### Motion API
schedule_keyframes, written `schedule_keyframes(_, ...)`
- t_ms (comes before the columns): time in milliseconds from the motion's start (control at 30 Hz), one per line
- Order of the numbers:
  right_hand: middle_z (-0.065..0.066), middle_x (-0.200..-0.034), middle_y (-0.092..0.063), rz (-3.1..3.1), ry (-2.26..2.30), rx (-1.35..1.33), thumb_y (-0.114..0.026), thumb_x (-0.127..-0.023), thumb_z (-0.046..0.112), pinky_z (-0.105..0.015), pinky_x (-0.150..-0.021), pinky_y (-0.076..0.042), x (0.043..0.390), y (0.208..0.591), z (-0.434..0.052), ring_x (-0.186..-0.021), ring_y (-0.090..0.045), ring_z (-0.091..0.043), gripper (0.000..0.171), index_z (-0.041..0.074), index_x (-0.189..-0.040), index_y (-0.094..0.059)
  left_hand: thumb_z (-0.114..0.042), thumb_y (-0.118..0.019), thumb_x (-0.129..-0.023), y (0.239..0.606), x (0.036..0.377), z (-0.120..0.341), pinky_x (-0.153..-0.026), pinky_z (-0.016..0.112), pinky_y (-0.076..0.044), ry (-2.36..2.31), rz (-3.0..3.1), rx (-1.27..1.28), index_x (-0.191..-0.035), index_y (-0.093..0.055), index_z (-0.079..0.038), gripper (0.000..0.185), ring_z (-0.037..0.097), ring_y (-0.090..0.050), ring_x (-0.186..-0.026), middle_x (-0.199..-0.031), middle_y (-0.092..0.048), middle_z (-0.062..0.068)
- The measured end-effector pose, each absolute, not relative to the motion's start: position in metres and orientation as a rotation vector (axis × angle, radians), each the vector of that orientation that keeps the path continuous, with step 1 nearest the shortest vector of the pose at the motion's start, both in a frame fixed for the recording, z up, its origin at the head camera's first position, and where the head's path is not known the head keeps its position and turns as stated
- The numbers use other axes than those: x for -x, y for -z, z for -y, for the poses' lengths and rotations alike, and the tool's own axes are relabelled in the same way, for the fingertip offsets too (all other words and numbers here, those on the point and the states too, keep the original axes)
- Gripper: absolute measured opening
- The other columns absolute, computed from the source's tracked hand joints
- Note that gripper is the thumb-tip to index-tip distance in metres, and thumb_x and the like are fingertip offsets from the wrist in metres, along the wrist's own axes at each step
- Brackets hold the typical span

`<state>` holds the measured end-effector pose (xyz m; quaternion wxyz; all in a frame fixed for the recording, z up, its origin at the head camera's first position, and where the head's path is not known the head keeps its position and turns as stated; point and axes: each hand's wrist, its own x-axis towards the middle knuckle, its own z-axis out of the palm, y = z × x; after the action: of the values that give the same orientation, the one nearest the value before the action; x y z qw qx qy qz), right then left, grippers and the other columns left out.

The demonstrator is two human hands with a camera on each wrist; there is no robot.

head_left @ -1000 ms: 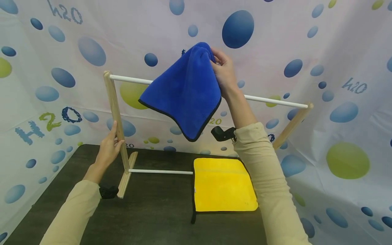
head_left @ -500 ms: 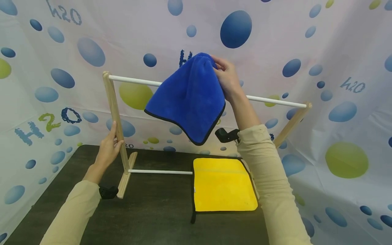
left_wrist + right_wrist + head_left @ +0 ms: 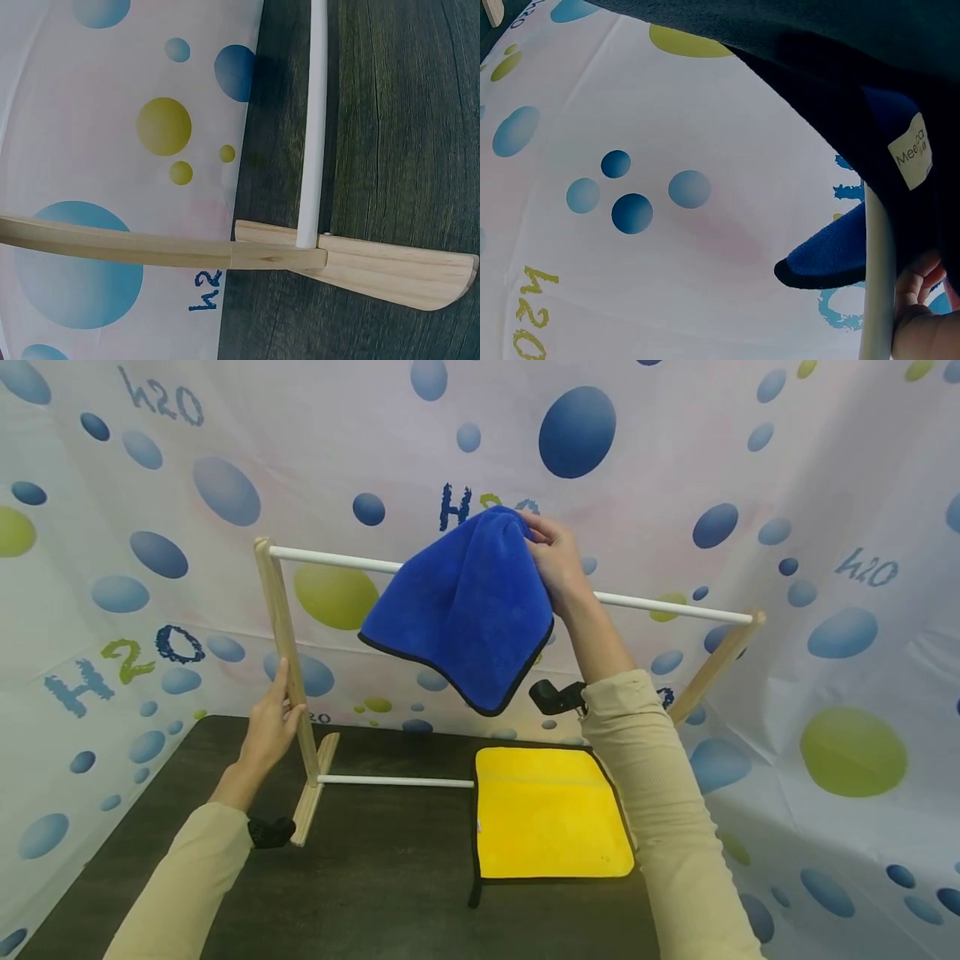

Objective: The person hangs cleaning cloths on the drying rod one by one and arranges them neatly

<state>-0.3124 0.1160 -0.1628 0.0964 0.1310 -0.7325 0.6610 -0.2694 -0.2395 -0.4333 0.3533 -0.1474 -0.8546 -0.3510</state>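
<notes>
My right hand (image 3: pixel 552 558) pinches the top of a blue cloth (image 3: pixel 468 607) with a black hem, holding it over the white top rail (image 3: pixel 660 605) of a wooden drying rack. Most of the cloth hangs in front of the rail. In the right wrist view the blue cloth (image 3: pixel 832 255) drapes beside the white rail (image 3: pixel 877 285), with a small label (image 3: pixel 911 150) showing and fingertips (image 3: pixel 919 279) at the bottom right. My left hand (image 3: pixel 272 728) holds the rack's left wooden post (image 3: pixel 285 643). A yellow cloth (image 3: pixel 551 814) lies flat on the dark table (image 3: pixel 375 877).
The rack's lower white rail (image 3: pixel 393 782) and wooden foot (image 3: pixel 315 789) stand on the table; the left wrist view shows that foot (image 3: pixel 390 270) and rail (image 3: pixel 311 150) up close. A bubble-patterned sheet (image 3: pixel 825 485) walls in the back and both sides.
My right hand has lowered the blue cloth and shifted it slightly right, down onto the top rail. The left hand stays on the post.
</notes>
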Motion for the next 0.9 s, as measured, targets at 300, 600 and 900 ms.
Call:
schedule_keyframes(300, -0.009, -0.116, -0.058, 2.17, -1.941, -0.38, -0.053, -0.091, 0.005, -0.025, -0.081, -0.046, 0.311, 0.161, -0.118, -0.1, -0.052, -0.015, 0.035, 0.01, -0.125, -0.057, 0.017, -0.056, -0.078, 0.437, 0.273, 0.223, -0.072, 0.054, -0.048, 0.866, 2.092, 0.368, -0.142, -0.025, 0.001, 0.073, 0.047, -0.048, -0.096, -0.121, -0.042, 0.035)
schedule_keyframes(600, -0.003, -0.102, -0.058, 2.161, -1.924, -0.351, -0.056, -0.09, 0.006, -0.024, -0.077, -0.045, 0.31, 0.162, -0.117, -0.093, -0.05, -0.013, 0.033, 0.01, -0.122, -0.059, 0.009, -0.055, -0.077, 0.431, 0.272, 0.176, -0.091, 0.063, -0.036, 0.902, 1.811, 0.355, -0.129, -0.04, -0.001, 0.055, 0.047, -0.02, -0.129, -0.139, -0.009, 0.037)
schedule_keyframes(900, -0.008, -0.111, -0.06, 2.145, -1.928, -0.391, -0.056, -0.089, 0.006, -0.022, -0.078, -0.046, 0.306, 0.163, -0.114, -0.098, -0.053, -0.013, 0.033, 0.011, -0.121, -0.06, -0.02, -0.049, -0.093, 0.395, 0.266, 0.124, -0.084, 0.055, -0.044, 1.183, 1.853, 0.664, -0.126, -0.04, 0.009, 0.044, 0.041, -0.042, -0.114, -0.125, -0.042, 0.03)
